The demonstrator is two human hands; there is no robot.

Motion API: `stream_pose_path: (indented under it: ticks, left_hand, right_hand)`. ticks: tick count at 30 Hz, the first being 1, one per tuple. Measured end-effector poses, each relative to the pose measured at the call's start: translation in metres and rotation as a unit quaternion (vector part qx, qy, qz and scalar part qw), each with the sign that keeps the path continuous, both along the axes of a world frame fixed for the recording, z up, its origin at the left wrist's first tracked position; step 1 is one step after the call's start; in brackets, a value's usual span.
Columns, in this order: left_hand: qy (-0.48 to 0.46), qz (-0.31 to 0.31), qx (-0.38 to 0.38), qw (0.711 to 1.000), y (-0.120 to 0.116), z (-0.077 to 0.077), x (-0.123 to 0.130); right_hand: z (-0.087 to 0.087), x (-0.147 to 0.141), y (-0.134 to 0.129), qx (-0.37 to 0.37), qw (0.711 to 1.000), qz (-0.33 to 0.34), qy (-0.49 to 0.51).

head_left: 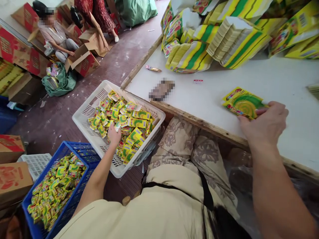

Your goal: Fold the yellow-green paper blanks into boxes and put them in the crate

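Observation:
My left hand (114, 134) reaches into a white plastic basket (86, 127) filled with small yellow-and-green boxes (137, 122). Its fingers are closed at a small pale-and-green box (117, 126), partly hidden by the hand. Over the white tabletop, my right hand (267, 122) grips a flat yellow-and-green carton (243, 103) by its near right edge, thumb in front and fingers behind. A spiral design and red lettering show on the carton's face. The basket stands against the table's left edge, lower than the tabletop.
Stacks of flat cartons (236, 43) lie along the table's far side. A pixelated object (161, 89), a small wrapper (153, 68) and a red-white label (198, 81) lie nearer. A blue crate (86, 171) of small boxes stands left. Two people (56, 36) handle cardboard boxes (83, 61) beyond.

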State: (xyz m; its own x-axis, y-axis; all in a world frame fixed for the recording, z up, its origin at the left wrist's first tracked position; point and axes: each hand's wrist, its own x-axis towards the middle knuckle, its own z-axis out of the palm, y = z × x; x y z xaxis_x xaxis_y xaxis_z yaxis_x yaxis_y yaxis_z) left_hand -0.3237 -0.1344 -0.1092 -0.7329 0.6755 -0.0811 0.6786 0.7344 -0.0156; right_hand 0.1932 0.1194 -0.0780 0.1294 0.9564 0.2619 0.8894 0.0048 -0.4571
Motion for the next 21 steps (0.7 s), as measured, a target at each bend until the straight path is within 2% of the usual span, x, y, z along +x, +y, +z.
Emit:
stream_pose_path:
  ticks: [2, 4, 5, 6, 9, 11, 13, 15, 17, 21]
  left_hand:
    - [-0.014, -0.108, 0.051, 0.993, 0.012, -0.008, 0.030]
    - [-0.048, -0.294, 0.078, 0.951, 0.031, -0.015, 0.056]
    - [-0.057, -0.346, 0.059, 0.935, 0.044, -0.018, 0.065]
    - [-0.061, -0.363, 0.033, 0.929, 0.056, -0.021, 0.070]
    - [-0.048, -0.300, -0.015, 0.953, 0.094, -0.022, 0.058]
    - [-0.032, -0.240, -0.019, 0.970, 0.110, -0.016, 0.031]
    - [-0.014, -0.163, -0.029, 0.986, 0.115, -0.007, -0.001]
    - [-0.004, -0.091, -0.050, 0.995, 0.106, 0.002, -0.027]
    - [-0.014, -0.054, -0.082, 0.995, 0.085, 0.008, -0.040]
    - [-0.053, -0.063, -0.131, 0.988, 0.028, 0.009, -0.034]
  right_hand:
    - [0.001, 0.000, -0.001, 0.000, 1.000, -0.008, 0.002]
    - [0.003, 0.000, -0.001, -0.006, 1.000, -0.019, 0.005]
    - [0.004, -0.001, -0.001, -0.009, 1.000, -0.023, 0.006]
    - [0.004, -0.001, -0.001, -0.012, 1.000, -0.026, 0.007]
    - [0.005, 0.000, -0.001, -0.018, 1.000, -0.024, 0.009]
    - [0.005, 0.000, -0.002, -0.020, 0.999, -0.021, 0.013]
    - [0.004, 0.001, -0.001, -0.021, 0.999, -0.020, 0.021]
    - [0.001, 0.002, -0.001, -0.017, 0.999, -0.021, 0.031]
    - [-0.002, 0.004, 0.000, -0.011, 0.999, -0.026, 0.043]
    - [-0.013, 0.009, 0.004, 0.023, 0.998, -0.020, 0.052]
